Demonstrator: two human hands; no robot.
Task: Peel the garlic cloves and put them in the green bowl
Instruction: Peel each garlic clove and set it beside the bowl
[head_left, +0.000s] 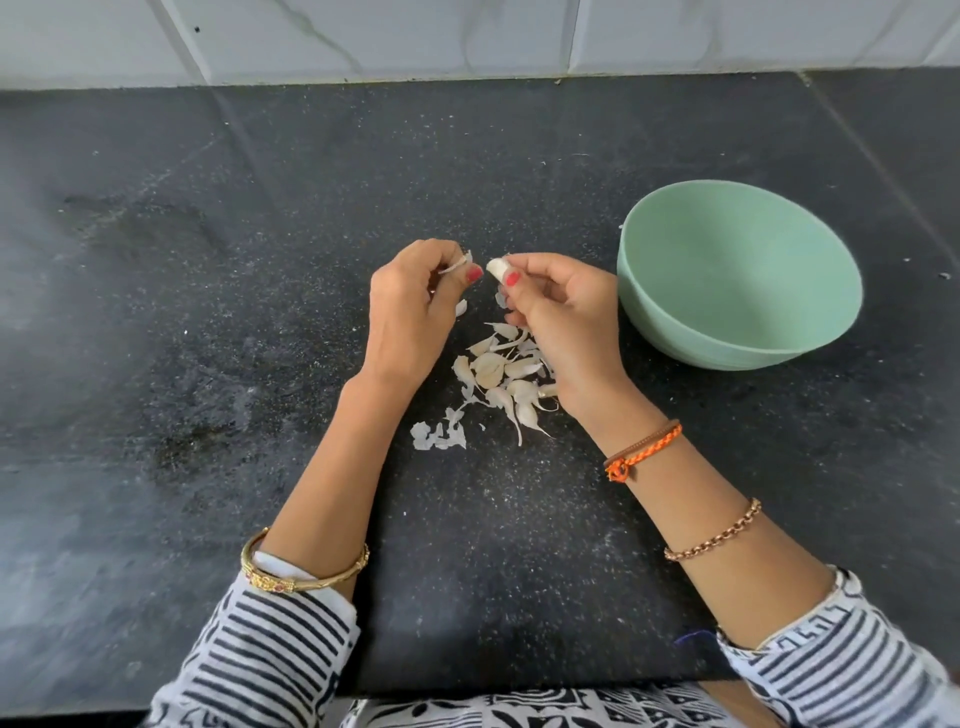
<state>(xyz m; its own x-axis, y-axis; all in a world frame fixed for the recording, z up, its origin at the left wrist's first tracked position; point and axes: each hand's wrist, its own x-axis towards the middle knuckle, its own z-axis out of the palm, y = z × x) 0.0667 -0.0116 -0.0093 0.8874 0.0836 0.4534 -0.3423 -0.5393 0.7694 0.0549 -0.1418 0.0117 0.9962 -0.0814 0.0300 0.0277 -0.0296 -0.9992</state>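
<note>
I see no readable writing. My right grip (558, 317) pinches a garlic clove (496, 268); my left grip (415, 306) pinches a peel scrap (457, 265). The green bowl (737, 332) sits right of them, nothing visible inside. Loose cloves and skins (498, 379) lie near, between my wrists. The dark surface (208, 312) spreads open leftward.

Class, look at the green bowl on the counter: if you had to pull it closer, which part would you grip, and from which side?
Grip the near rim of the green bowl, coming from its left, beside the right hand. It stands upright and open, with a thin rim that suits a pinch, thumb inside. That side is probably the shortest reach.
</note>
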